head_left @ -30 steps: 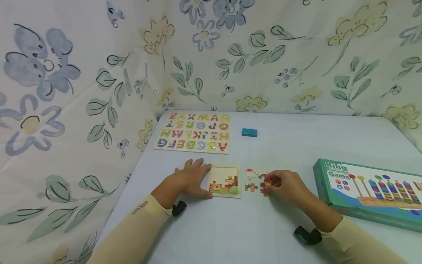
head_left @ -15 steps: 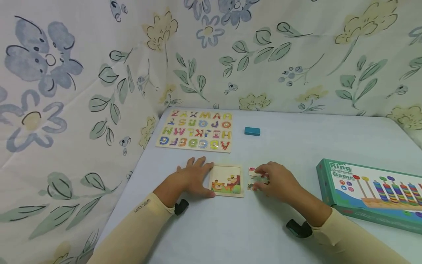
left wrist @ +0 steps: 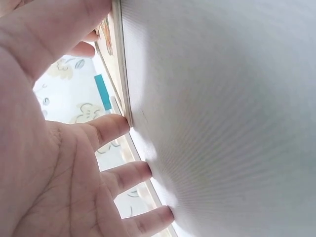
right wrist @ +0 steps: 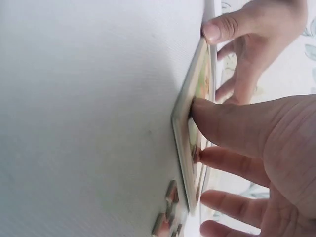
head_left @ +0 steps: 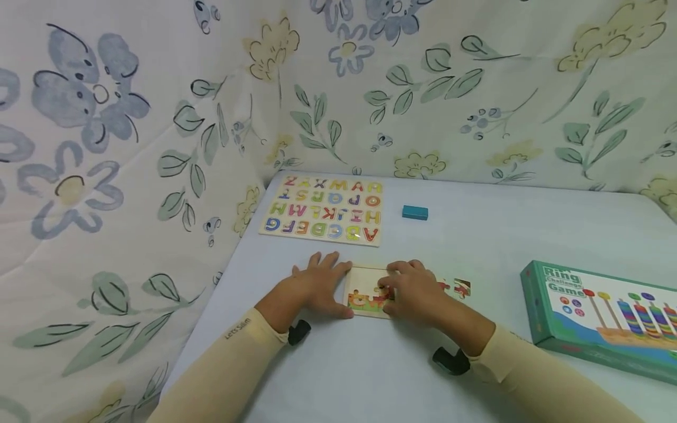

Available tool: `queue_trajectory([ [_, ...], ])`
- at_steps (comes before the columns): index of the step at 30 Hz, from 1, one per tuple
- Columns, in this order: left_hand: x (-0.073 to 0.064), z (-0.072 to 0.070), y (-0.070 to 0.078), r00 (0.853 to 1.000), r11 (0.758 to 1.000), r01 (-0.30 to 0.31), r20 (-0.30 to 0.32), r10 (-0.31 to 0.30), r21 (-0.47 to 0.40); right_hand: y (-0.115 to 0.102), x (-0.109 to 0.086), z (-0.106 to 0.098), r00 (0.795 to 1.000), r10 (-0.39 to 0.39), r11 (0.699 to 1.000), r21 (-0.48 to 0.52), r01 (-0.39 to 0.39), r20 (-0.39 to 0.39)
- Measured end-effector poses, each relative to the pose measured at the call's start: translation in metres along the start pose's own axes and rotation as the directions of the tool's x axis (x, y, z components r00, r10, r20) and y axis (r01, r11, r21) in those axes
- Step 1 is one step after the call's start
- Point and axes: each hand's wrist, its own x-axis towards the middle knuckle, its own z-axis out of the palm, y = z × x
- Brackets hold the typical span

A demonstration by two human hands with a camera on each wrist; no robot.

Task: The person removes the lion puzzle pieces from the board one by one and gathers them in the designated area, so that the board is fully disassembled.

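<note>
Left hand [head_left: 321, 289]: spread wide, touching the left edge of the puzzle tray [head_left: 365, 276] with thumb and forefinger.
Right hand [head_left: 416, 292]: over the tray's right side, with thumb and fingers apart, touching a piece [right wrist: 196, 154] inside.
Puzzle tray: flat on the counter [head_left: 497, 235], part-filled along the near edge.
Loose pieces [head_left: 462, 287]: just right of the tray, partly hidden.
Alphabet board [head_left: 321, 209]: behind the tray, leftward.
Game box [head_left: 608, 323]: well apart, far right.

Pale wooden frame [left wrist: 117, 59] touched at edge by left hand [left wrist: 59, 143], digits splayed; teal block [left wrist: 102, 91] seen beyond; floral cloth [left wrist: 61, 69] partly hidden by hand.
</note>
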Motion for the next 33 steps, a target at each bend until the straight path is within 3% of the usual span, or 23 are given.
queue_trajectory([
  [22,-0.0039,-0.0056,0.0051,1.0,0.999,-0.005,0.007,0.004,0.032,-0.0041,0.0001,0.002,0.998,0.029,0.986,0.166,-0.018,-0.062],
  [33,-0.004,-0.0042,0.0056,1.0,0.999,-0.005,0.0,0.005,0.043,-0.0038,0.0002,0.0025,0.998,0.012,0.997,0.082,-0.006,-0.066],
])
